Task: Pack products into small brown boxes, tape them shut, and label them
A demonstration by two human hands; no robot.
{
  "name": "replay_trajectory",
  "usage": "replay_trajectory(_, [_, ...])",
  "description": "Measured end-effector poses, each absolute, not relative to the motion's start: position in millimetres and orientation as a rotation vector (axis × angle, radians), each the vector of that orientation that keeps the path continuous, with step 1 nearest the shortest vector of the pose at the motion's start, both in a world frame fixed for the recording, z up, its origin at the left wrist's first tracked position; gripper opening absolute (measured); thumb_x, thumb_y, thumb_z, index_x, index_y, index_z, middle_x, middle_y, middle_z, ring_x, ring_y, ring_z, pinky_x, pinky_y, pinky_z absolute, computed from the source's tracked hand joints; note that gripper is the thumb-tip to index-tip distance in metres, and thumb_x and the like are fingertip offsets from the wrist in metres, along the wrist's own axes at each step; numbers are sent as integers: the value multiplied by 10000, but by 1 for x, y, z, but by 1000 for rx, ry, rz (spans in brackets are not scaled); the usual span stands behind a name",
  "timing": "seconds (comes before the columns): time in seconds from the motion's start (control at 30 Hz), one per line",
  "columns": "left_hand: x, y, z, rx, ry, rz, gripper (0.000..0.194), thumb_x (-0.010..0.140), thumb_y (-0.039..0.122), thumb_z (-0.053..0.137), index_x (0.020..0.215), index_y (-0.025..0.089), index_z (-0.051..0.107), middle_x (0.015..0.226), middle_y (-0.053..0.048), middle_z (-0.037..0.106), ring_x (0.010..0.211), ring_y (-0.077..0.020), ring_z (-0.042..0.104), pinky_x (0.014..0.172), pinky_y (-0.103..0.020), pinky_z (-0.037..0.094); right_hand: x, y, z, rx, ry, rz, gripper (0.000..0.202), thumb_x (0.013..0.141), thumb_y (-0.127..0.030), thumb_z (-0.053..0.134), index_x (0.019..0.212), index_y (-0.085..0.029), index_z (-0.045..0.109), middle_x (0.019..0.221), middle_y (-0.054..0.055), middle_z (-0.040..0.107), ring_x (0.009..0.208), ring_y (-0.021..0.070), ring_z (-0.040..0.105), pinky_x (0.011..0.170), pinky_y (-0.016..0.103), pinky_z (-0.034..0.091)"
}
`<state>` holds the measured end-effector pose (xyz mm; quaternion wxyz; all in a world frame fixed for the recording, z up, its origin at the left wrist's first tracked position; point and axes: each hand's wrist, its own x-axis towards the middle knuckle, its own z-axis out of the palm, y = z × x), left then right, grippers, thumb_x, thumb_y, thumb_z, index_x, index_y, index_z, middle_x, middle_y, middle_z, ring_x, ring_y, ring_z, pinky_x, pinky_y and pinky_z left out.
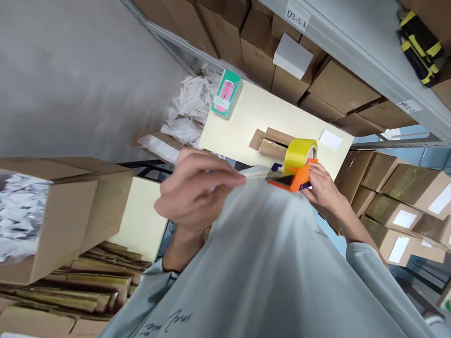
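Observation:
My right hand (322, 185) is closed around an orange tape dispenser (299, 177) loaded with a roll of yellow packing tape (296, 155). To the left, my left hand (200, 190) is blurred by motion, thumb and fingers pinched together. Between those fingertips and the dispenser stretches a pale strip of tape (257, 174). Behind the dispenser, a small brown cardboard box (273, 148) lies on the cream table (243, 126), one flap folded out and a dark gap along its top. Part of that box is hidden by the tape roll.
A green box with a pink picture (225, 96) stands at the table's far left corner, beside heaped white paper (195, 101). A white card (330, 139) lies at the right. Shelved cartons (340, 87) line the back. An open carton of shredded paper (70, 202) stands left, above flattened cardboard (95, 281).

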<state>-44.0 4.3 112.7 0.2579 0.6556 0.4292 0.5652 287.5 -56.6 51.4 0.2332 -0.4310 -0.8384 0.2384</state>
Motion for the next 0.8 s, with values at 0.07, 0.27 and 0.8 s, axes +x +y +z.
replay_trajectory(0.07, [-44, 9, 86, 1703, 1207, 1506, 35, 940, 339, 946, 929, 339, 913, 831, 21, 808, 749, -153, 731, 714, -332, 599, 301, -56, 55, -1329, -2315, 820, 282, 1144, -508, 632, 1035, -250, 661, 923, 88, 756, 906, 306, 711, 908, 490, 602])
replay_trajectory(0.27, [-14, 39, -26, 935, 1380, 1065, 369, 859, 528, 971, 984, 194, 876, 985, -65, 856, 895, -208, 788, 816, -328, 665, 326, -8, 59, -1666, -2056, 1687, 569, 1027, -801, 680, 1031, -232, 687, 846, 39, 739, 716, 240, 656, 687, 376, 545])
replay_trajectory(0.8, [9, 58, -138, 525, 1440, 988, 263, 773, 369, 949, 948, 184, 884, 990, -76, 867, 949, -222, 805, 847, -335, 681, 331, 87, 6, -1581, -1630, 2485, 680, 814, -840, 907, 986, -198, 763, 907, 56, 809, 833, 203, 730, 780, 323, 593])
